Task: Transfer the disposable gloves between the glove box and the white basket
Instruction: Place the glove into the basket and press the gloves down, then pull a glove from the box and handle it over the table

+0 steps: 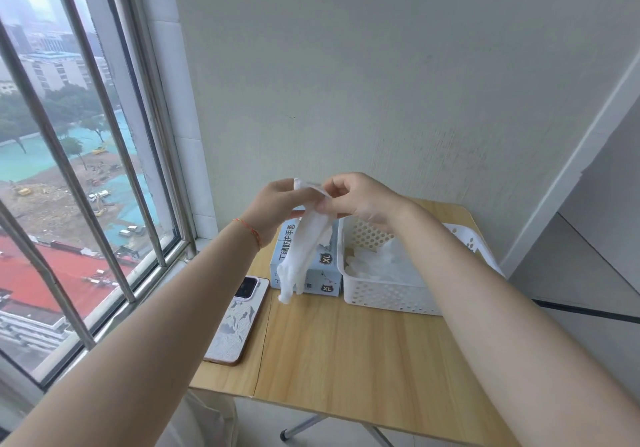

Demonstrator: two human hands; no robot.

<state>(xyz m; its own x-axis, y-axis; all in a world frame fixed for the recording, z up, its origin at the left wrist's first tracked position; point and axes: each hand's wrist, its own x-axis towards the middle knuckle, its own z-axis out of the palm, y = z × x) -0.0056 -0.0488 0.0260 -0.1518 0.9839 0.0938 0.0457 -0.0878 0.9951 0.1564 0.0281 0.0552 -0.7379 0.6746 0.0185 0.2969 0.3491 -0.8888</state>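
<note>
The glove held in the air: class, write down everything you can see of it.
The glove is white, thin and slightly translucent, like disposable nitrile. It hangs limp, cuff up and fingers down, in front of the glove box. The left hand and right hand pinch its cuff at either side, holding it above the table. Nothing else visibly touches it.

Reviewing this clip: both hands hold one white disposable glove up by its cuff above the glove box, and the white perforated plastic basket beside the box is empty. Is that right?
Not quite. The head view shows the white perforated plastic basket already holds loose white gloves. The rest stands: the left hand and right hand hold one white disposable glove by its cuff above the glove box.
</note>
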